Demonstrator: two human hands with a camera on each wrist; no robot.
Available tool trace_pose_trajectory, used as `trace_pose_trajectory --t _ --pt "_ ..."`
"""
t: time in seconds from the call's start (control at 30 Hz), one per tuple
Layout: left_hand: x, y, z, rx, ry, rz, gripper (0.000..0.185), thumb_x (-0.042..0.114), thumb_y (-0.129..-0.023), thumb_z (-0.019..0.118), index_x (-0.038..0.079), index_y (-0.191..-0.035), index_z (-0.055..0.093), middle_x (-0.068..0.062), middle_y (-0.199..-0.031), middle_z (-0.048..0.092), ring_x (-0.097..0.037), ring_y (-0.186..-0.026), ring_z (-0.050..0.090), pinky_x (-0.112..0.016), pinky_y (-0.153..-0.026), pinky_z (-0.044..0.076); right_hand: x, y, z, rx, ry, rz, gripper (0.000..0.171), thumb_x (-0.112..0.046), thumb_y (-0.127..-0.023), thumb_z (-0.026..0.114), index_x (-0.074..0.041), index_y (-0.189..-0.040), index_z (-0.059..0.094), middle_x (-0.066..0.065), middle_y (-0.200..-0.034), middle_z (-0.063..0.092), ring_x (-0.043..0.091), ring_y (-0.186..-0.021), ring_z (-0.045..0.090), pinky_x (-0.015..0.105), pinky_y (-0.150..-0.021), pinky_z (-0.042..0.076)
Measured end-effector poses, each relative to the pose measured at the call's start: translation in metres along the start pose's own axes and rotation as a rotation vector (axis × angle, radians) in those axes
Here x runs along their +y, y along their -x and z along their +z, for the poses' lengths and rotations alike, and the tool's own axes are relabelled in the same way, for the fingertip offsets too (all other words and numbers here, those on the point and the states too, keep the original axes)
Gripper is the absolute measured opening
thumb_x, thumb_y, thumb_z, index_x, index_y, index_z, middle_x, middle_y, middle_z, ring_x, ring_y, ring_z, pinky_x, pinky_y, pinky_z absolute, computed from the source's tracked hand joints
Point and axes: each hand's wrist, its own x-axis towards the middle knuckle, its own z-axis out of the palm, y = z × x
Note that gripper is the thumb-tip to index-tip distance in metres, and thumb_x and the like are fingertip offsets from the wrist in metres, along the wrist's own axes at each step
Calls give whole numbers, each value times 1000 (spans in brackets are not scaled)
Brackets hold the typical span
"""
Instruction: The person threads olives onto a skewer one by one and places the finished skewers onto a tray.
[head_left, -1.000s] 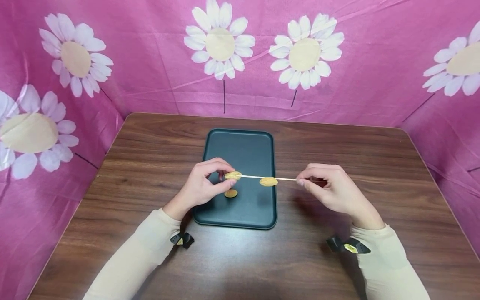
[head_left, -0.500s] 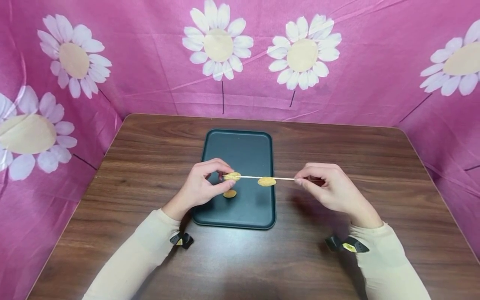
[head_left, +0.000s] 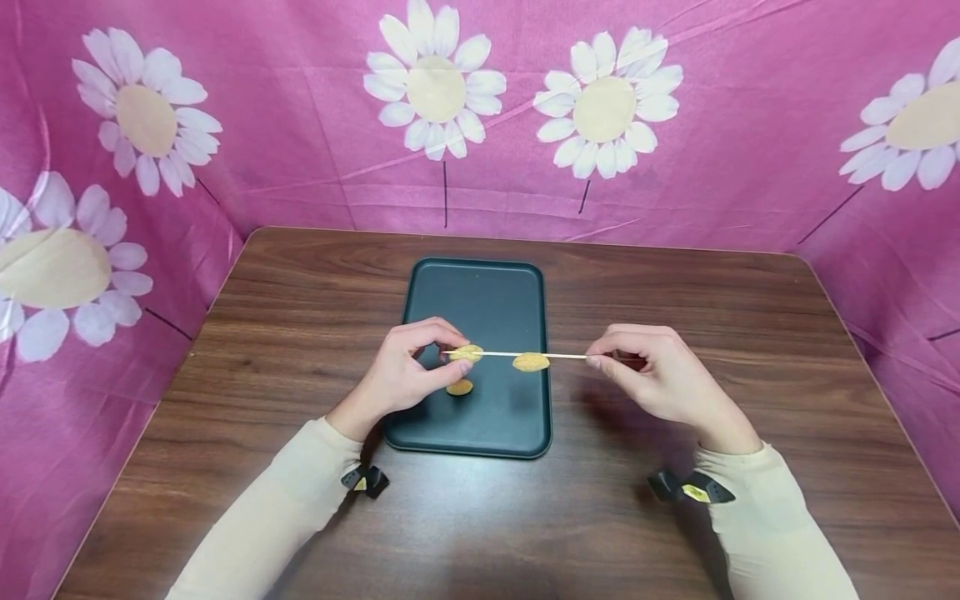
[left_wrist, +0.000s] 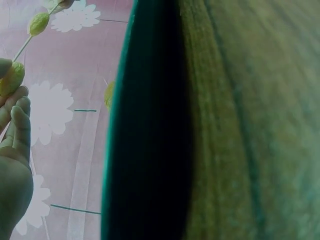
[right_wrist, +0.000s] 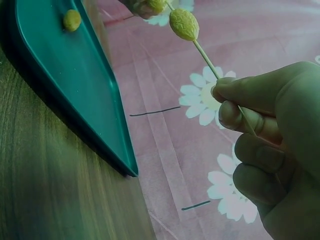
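Note:
A thin wooden skewer [head_left: 570,357] is held roughly level over the dark green tray [head_left: 495,421]. My right hand [head_left: 663,379] pinches its right part between thumb and index finger, the other fingers curled. A wrinkled yellow oval piece [head_left: 531,362] sits threaded on the skewer between the hands. At the skewer's left end, my left hand [head_left: 405,367] grips another yellow oval piece [head_left: 470,354] with thumb and fingertips; the skewer crosses it in the head view. In the left wrist view that gripped piece [left_wrist: 12,79] is partly covered by fingers. A third yellow piece [head_left: 460,388] lies on the tray.
The tray stands on a brown wood-grain table [head_left: 322,275]. Pink fabric with white daisies [head_left: 517,200] hangs behind the table and along both sides. Each wrist wears a small black camera on a strap, such as the left wrist camera [head_left: 365,482].
My right hand has shifted slightly left with the skewer, bringing the threaded yellow piece a little nearer my left hand. The left hand keeps its grip nearly in place.

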Motion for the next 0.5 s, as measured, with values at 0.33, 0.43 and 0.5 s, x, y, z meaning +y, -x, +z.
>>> trace_pose_trajectory --t 0.33,0.43,0.5 --pt "2 -1 3 -3 17 -9 18 -6 -85 84 3 -101 82 -13 -98 77 -12 -84 64 -30 -71 55 0 0 1 -2 -8 -8 32 8 -89 81 -22 -98 79 -13 -83 66 2 -67 51 17 -57 41" --pt "3 -2 3 -6 17 -8 18 -6 -85 84 3 -101 82 -13 -98 78 -12 -84 65 -29 -72 56 0 0 1 -6 -12 -7 32 8 -89 81 -22 -98 79 -13 -84 66 2 -67 52 17 -58 42" --pt "4 -2 4 -8 17 -9 19 -6 -85 84 3 -101 82 -13 -99 78 -12 -85 66 -27 -73 56 0 0 1 -7 -12 -6 32 8 -89 81 -22 -98 79 -13 -84 67 3 -68 52 18 -58 42"
